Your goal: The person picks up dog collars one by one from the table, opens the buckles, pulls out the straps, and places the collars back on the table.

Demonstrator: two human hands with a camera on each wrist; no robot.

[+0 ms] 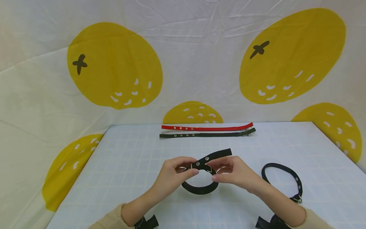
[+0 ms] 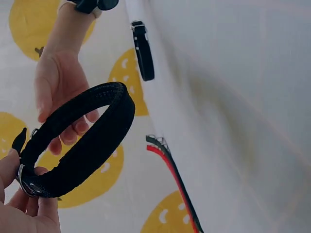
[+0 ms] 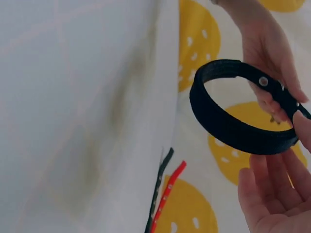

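- Between the two hands, a black collar (image 1: pixel 200 190) is held as a loop over the tabletop (image 1: pixel 128 159).
- Its metal fitting is pinched by the left hand (image 1: pixel 172 171), thumb against fingers; the loop's other side is lightly gripped by the right hand (image 1: pixel 235 171), whose fingers are partly hidden.
- The free end (image 1: pixel 224 153), pointed up over the right fingers, could be drawn back if the left pinch were loosened while the loop was tugged.
- Right of the right forearm, a second collar (image 1: pixel 274 164) could be brushed aside by an outward arm swing.
- More room is left on the left hand's side.
- Beyond both hands, a dark green strap (image 1: pixel 220 134) and a red strap (image 1: pixel 211 129) are laid near the far edge, where they could be pushed off by a long reach.
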